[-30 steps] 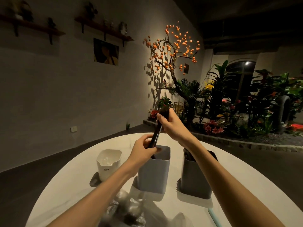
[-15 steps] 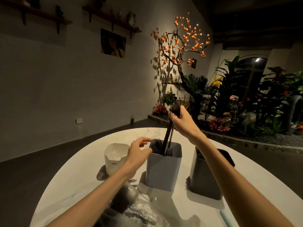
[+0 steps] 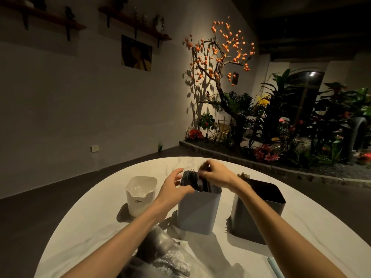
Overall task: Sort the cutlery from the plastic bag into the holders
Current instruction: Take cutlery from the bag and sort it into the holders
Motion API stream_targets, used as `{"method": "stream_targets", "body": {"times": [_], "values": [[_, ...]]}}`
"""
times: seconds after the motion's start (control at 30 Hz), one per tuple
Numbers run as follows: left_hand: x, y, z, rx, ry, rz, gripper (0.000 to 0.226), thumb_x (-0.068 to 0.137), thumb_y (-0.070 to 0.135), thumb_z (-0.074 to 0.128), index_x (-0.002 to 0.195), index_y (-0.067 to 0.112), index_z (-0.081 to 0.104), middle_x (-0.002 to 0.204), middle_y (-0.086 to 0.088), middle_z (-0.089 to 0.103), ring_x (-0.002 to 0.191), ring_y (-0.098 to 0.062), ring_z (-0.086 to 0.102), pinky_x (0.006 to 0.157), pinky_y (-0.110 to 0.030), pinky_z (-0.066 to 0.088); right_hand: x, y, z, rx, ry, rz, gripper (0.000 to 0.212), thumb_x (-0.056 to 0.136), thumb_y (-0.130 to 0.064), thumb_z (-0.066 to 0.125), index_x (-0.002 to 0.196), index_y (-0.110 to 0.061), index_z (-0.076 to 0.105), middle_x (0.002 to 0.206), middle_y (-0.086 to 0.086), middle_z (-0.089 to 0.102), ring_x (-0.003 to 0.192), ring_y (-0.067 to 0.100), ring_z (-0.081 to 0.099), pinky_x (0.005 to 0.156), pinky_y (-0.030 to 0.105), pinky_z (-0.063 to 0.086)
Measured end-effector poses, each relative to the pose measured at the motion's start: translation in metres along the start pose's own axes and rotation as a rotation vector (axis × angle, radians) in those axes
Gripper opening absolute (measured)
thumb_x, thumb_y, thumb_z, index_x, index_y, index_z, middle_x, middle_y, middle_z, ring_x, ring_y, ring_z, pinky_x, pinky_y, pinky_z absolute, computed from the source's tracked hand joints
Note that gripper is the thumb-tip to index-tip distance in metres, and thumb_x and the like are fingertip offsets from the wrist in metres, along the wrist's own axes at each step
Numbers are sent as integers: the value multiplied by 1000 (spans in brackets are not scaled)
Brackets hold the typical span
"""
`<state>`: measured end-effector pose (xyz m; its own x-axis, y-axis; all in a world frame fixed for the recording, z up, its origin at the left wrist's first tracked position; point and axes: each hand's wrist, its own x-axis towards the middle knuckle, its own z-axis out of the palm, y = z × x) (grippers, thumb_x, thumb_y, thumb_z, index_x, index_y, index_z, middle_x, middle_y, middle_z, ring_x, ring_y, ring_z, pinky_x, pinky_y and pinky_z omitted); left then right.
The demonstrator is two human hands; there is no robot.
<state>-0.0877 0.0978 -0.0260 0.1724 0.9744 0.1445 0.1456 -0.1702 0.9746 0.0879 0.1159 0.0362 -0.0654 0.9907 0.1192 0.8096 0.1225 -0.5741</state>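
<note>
Three holders stand in a row on the white table (image 3: 96, 223): a white holder (image 3: 140, 199), a pale blue holder (image 3: 198, 213) and a dark grey holder (image 3: 259, 209). Dark forks (image 3: 190, 178) stand tines-up in the pale blue holder. My right hand (image 3: 215, 174) is just above that holder's rim, fingers closed on the tops of dark cutlery handles that reach down inside. My left hand (image 3: 173, 189) is at the holder's left corner, fingers spread, thumb against the near rim. The clear plastic bag (image 3: 166, 255) lies crumpled under my left forearm.
A pale blue stick-like object (image 3: 275, 267) lies at the table's near right edge. Something pale pokes out behind the dark grey holder's back rim. Beyond the table are dark floor, a wall and a planted bed with an orange-fruited tree.
My right hand has dropped from well above the pale blue holder to its rim, sinking the dark cutlery deep inside. My left hand stays by the holder's left corner.
</note>
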Motion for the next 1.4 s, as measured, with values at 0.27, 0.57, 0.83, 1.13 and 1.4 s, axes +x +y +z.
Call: {"method": "stream_targets", "body": {"times": [0.27,0.57,0.83,1.13,1.4], "values": [[0,-8,-6,26,7,-52,79,87,0,72,152,25,35,153,-7,44,136,-24,47,106,-38,44,-1,-14,8,-17,-87,96,60,104,-55,29,101,-4,61,100,15,61,91,22,57,86,35,45],[-15,-1,-14,170,113,-43,63,90,6,70,143,26,42,140,-4,51,115,-16,51,69,-19,47,-26,-31,-12,130,82,44,51,105,-39,41,122,5,60,119,24,65,104,31,64,100,53,51],[-108,49,-7,303,-145,202,18,90,17,70,93,34,66,108,8,67,99,-10,64,91,-38,58,-148,-40,-45,216,-151,-33,35,103,-39,51,101,-10,70,87,7,74,73,14,69,63,23,55],[-204,21,15,981,-511,117,54,70,53,79,113,44,46,139,14,33,122,-14,44,103,-42,47,-232,-3,-2,172,-427,57,27,103,-29,54,88,-13,69,77,1,72,69,13,70,64,21,55],[-209,26,-18,414,0,150,37,80,-20,44,72,9,65,108,3,66,103,0,54,97,-29,42,-252,-6,42,126,-517,-98,27,99,-29,60,118,-13,71,117,3,72,108,19,66,101,32,53]]}}
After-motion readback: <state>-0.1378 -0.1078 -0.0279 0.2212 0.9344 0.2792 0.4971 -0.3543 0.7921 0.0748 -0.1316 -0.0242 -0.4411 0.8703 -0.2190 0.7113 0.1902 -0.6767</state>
